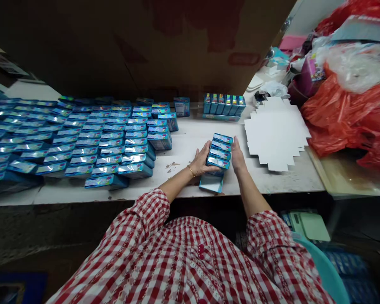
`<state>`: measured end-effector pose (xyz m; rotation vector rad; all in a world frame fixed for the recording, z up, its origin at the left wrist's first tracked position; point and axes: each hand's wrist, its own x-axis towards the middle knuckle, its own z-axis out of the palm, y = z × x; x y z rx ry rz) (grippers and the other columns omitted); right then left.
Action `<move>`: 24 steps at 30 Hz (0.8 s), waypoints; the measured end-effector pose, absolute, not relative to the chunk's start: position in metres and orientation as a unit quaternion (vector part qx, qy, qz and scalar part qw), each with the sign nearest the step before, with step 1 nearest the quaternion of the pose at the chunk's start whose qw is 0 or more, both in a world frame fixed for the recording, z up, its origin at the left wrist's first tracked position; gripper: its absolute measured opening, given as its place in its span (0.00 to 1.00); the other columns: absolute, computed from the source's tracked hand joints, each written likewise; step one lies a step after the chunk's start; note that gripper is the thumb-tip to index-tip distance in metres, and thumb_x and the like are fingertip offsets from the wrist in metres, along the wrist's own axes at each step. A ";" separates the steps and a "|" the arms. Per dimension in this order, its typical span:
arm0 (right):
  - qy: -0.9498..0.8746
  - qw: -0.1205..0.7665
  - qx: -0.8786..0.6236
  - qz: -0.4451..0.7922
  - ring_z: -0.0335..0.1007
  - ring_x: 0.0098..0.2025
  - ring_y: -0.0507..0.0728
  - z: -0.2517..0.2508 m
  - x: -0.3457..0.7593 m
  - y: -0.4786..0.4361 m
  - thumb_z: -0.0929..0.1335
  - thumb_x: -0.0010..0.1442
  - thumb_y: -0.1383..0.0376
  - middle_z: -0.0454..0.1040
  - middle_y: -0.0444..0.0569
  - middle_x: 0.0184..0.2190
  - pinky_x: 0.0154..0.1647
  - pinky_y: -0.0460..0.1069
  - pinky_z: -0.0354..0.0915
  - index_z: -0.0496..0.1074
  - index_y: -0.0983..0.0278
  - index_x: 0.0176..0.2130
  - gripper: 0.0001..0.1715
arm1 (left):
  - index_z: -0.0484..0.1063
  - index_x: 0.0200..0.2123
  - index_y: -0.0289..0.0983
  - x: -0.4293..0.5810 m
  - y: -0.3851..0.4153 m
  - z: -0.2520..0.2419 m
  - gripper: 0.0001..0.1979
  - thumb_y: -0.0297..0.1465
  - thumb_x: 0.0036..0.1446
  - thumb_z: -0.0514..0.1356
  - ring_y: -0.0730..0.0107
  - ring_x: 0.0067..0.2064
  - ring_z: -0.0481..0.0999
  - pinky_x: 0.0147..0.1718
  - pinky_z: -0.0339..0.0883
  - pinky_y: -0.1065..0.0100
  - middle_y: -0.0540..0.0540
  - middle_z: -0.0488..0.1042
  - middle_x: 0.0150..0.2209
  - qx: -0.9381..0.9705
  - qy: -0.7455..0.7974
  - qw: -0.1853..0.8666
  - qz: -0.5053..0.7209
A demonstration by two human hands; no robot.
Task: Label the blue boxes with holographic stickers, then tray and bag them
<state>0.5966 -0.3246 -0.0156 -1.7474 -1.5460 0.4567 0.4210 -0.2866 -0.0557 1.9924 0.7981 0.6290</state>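
Note:
A short row of several small blue boxes (220, 151) with shiny ends is held between my two hands, over the table. My left hand (203, 161) is wrapped around the row's left side and lower end. Against the right side lies my right hand (237, 155), its fingers mostly hidden. Just below the row, near the table's front edge, sits an open blue carton (211, 184) with a white inside, partly covered by the boxes.
Many blue boxes (82, 152) stand in rows on the left. A filled display carton (223, 107) stands at the back, before a large cardboard box (129, 46). White notched card sheets (276, 133) lie right, near red plastic bags (342, 114). A teal basin (326, 266) is below.

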 end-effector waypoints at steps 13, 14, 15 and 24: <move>-0.822 0.012 -0.569 -0.001 0.39 0.67 0.72 0.048 0.545 -0.299 0.58 0.59 0.43 0.44 0.53 0.67 0.61 0.73 0.39 0.48 0.59 0.65 0.43 | 0.47 0.64 0.36 0.363 -0.316 -0.055 0.43 0.47 0.52 0.60 0.52 0.66 0.51 0.63 0.46 0.50 0.33 0.50 0.65 0.722 0.419 0.373 0.406; -0.827 0.042 -0.561 0.006 0.37 0.67 0.70 0.050 0.529 -0.286 0.58 0.59 0.44 0.41 0.54 0.68 0.61 0.71 0.41 0.46 0.60 0.66 0.43 | 0.49 0.63 0.37 0.353 -0.314 -0.049 0.37 0.45 0.55 0.57 0.55 0.65 0.52 0.63 0.46 0.51 0.35 0.53 0.64 0.685 0.457 0.336 0.457; -0.830 0.070 -0.553 0.017 0.36 0.68 0.69 0.052 0.510 -0.272 0.58 0.59 0.44 0.39 0.55 0.68 0.62 0.69 0.43 0.44 0.61 0.66 0.44 | 0.51 0.62 0.37 0.343 -0.313 -0.044 0.33 0.43 0.57 0.55 0.57 0.65 0.54 0.63 0.46 0.52 0.36 0.55 0.63 0.647 0.490 0.303 0.499; -0.884 -0.041 -0.460 0.074 0.26 0.68 0.71 0.023 0.379 -0.166 0.67 0.45 0.39 0.36 0.59 0.68 0.62 0.72 0.29 0.38 0.66 0.67 0.65 | 0.49 0.63 0.40 0.286 -0.335 -0.048 0.35 0.35 0.55 0.59 0.57 0.59 0.63 0.55 0.61 0.53 0.35 0.58 0.60 0.549 0.534 0.344 0.543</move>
